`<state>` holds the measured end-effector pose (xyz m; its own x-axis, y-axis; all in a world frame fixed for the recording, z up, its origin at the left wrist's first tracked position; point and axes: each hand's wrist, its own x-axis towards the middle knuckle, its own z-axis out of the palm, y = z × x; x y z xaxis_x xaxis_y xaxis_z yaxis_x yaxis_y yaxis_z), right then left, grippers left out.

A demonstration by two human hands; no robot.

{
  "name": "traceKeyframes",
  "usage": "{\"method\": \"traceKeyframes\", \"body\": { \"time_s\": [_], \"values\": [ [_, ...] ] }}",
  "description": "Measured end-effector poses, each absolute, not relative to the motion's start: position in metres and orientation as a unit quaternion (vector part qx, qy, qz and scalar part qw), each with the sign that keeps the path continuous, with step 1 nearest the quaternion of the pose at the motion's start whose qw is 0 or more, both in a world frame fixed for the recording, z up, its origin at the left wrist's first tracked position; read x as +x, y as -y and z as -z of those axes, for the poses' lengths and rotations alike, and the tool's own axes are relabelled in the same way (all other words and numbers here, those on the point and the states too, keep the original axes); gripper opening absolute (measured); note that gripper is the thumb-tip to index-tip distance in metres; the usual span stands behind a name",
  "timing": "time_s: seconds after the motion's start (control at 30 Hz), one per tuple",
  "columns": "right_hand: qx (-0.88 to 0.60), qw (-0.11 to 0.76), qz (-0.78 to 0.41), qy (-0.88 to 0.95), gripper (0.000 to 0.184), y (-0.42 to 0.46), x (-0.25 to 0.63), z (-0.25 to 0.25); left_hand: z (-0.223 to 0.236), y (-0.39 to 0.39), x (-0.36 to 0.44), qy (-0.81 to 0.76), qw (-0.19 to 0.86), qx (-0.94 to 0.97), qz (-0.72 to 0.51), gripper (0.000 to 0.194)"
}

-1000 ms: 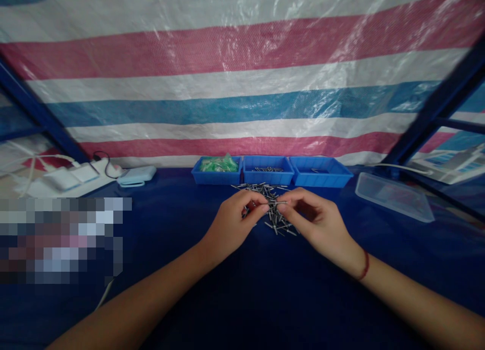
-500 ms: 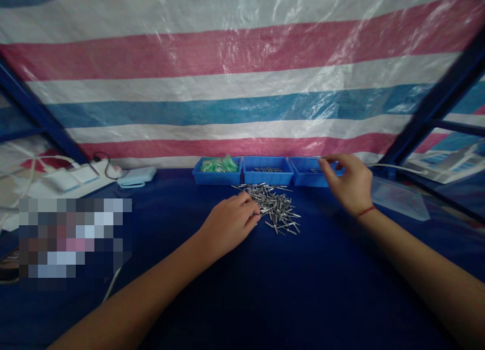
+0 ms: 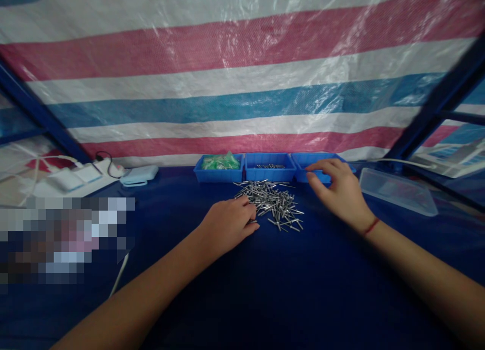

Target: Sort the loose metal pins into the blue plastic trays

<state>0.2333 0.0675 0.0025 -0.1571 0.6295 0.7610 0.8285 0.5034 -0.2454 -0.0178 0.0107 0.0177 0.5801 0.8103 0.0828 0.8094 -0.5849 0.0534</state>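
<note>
A heap of shiny metal blind rivets (image 3: 275, 201) lies loose on the dark blue tabletop. At the heap's left edge, my left hand (image 3: 232, 221) is closed, with the metal end of one rivet showing between its thumb and fingers. My right hand (image 3: 337, 188), a red string at its wrist, hovers in front of the right blue bin (image 3: 303, 176). Its thumb and forefinger are apart with nothing visible between them, and it hides much of that bin. More rivets lie in the middle blue bin (image 3: 270, 176).
The left blue bin (image 3: 219, 176) holds green plastic packaging. A clear plastic lid (image 3: 397, 192) lies at right. Toward the left are a light blue case (image 3: 139, 175), a white power strip (image 3: 85, 178) and a blurred-out patch. Striped sheeting (image 3: 227, 87) hangs behind.
My right hand has moved left and toward me, from over the right bin to its front, and its thumb and forefinger have parted. My left hand stays by the heap. The view has shifted slightly.
</note>
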Motion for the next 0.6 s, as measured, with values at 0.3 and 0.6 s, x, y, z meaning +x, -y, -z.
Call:
{"method": "traceKeyframes", "body": {
  "time_s": [0.3,0.6],
  "values": [
    [-0.382,0.417,0.021,0.825,0.01,-0.04,0.202,-0.002,-0.023,-0.009,-0.021,-0.455,0.039,0.89,-0.016,0.015],
    [-0.281,0.301,-0.053,0.91,0.014,-0.022,0.189,-0.006,-0.017,-0.012,-0.012,-0.426,0.002,0.898,-0.109,0.02]
  ]
}}
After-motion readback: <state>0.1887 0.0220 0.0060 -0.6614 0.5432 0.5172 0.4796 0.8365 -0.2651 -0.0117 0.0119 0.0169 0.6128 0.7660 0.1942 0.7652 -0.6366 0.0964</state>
